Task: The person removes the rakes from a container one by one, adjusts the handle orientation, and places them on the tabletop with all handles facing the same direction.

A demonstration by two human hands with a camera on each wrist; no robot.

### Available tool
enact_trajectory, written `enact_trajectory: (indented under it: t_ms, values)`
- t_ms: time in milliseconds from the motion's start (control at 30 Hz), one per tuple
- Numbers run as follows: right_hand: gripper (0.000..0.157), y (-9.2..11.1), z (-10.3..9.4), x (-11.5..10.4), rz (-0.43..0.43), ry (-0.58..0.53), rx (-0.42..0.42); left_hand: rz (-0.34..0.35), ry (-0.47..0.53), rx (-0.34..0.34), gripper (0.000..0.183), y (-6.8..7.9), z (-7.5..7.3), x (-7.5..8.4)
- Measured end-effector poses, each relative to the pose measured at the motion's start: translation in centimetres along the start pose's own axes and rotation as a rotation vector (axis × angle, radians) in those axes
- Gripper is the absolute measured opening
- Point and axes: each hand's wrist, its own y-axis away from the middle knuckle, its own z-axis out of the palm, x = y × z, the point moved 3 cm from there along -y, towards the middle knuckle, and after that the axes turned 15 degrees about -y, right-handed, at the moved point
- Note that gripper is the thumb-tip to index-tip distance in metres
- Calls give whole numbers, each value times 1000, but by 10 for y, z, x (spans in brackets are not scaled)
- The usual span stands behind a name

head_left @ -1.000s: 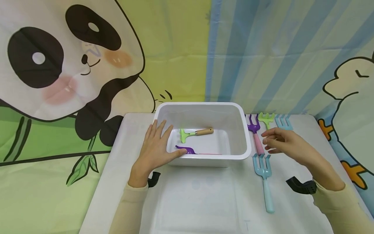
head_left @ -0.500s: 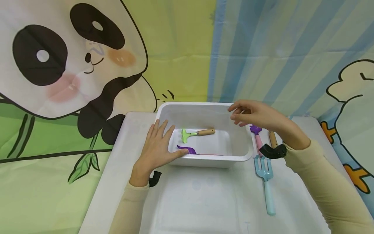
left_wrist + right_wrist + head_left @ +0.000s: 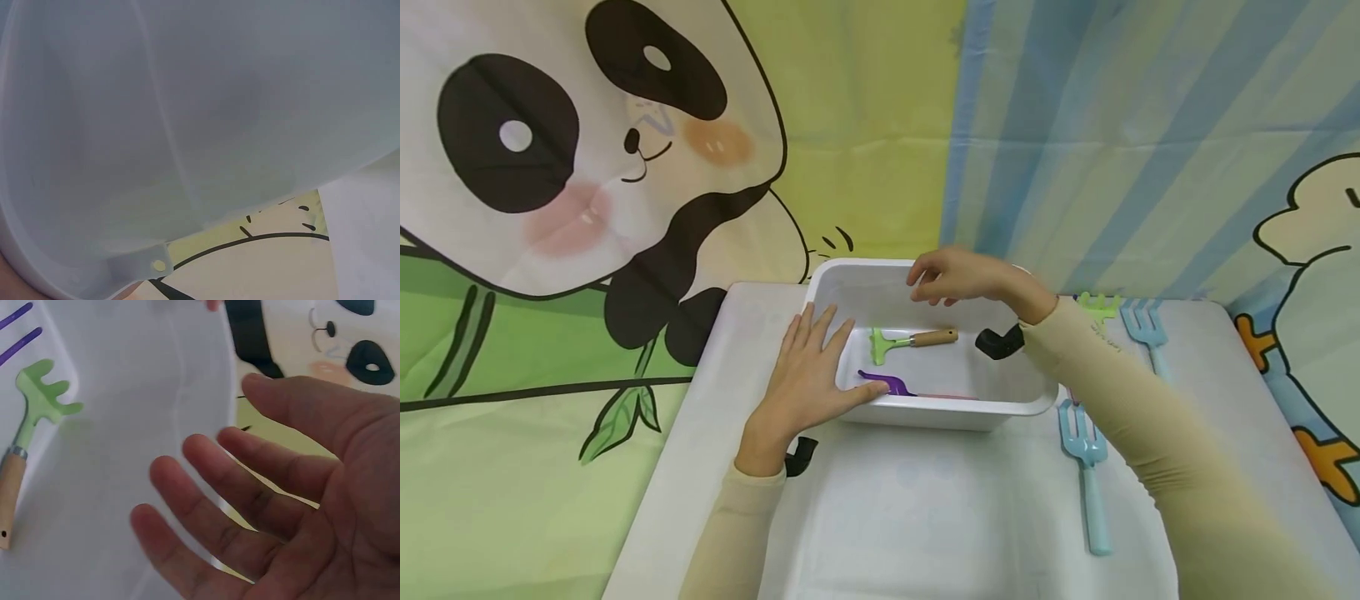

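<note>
My left hand (image 3: 805, 375) rests with spread fingers on the left end of a white plastic bin (image 3: 925, 410), its thumb along the front rim. Over the back of the bin hovers my right hand (image 3: 962, 273); its fingers are loosely bent and hold nothing, as the right wrist view also shows. On the bin floor lies a small green hand rake (image 3: 880, 344) with a wooden handle (image 3: 934, 337). A purple garden fork (image 3: 891, 384) with a pink handle lies by the front wall, partly hidden by that wall and my left thumb.
A light blue garden fork (image 3: 1086, 450) lies on the white table (image 3: 910, 517) right of the bin. Behind it are a green rake (image 3: 1099, 307) and another blue fork (image 3: 1144, 323), partly covered by my right sleeve (image 3: 1120, 400). A printed curtain (image 3: 865, 125) hangs behind.
My right hand has moved left from beside the tools on the table to above the bin, carrying nothing. My left hand has stayed on the bin.
</note>
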Motion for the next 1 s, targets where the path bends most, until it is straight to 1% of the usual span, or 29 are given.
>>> enact_trajectory:
  t_ms: [100, 200, 300, 400, 533, 633, 800, 867, 1000]
  values:
    - [26, -21, 10, 14, 86, 22, -72, -2, -3, -2, 111, 0, 1, 0]
    - [26, -36, 22, 32, 169, 37, -168, -3, -3, -6, 111, -1, 1, 0]
    - [29, -47, 32, 50, 230, 36, -250, -2, -9, -8, 111, -1, 2, 0]
    - [33, -54, 39, 64, 266, 54, -290, -1, -11, -6, 111, -1, 1, 0]
    - [34, -57, 45, 75, 312, 75, -302, -8, -11, -6, 112, -1, 1, -1]
    - [29, -59, 50, 85, 369, 69, -330, -13, -11, -10, 112, -1, 0, 0]
    - [21, -60, 61, 103, 479, 118, -396, -14, -11, -20, 112, -1, 0, 1]
    - [21, -59, 65, 106, 503, 131, -418, -15, -11, -21, 112, -2, 0, 2]
    - [22, -55, 74, 107, 547, 109, -478, -14, -7, -20, 112, -2, 0, 2]
